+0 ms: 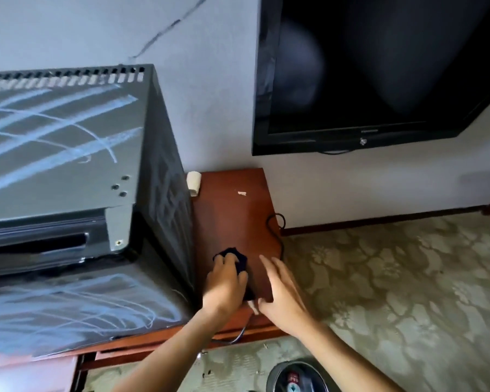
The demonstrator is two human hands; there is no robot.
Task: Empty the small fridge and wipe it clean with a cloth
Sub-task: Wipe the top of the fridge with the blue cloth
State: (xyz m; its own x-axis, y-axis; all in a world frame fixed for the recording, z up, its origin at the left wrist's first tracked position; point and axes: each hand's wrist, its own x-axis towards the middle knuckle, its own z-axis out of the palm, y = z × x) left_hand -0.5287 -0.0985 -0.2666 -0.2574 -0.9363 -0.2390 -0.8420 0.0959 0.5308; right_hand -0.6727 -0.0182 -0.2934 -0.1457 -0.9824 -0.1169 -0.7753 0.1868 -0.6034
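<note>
The small black fridge [68,154] stands on a red-brown wooden cabinet [232,210], its dusty top streaked with wipe marks and its door ajar. To the right of the fridge, my left hand [225,284] grips a dark cloth [238,257] lying on the cabinet top. My right hand [283,292] hovers beside it with straight, spread fingers and holds nothing. The fridge's inside is hidden from here.
A black TV [379,69] hangs on the wall above the cabinet. A small white object [193,182] and a black cable [276,222] lie on the cabinet. Patterned carpet [393,278] spreads to the right. A round bin [297,377] sits on the floor near my arms.
</note>
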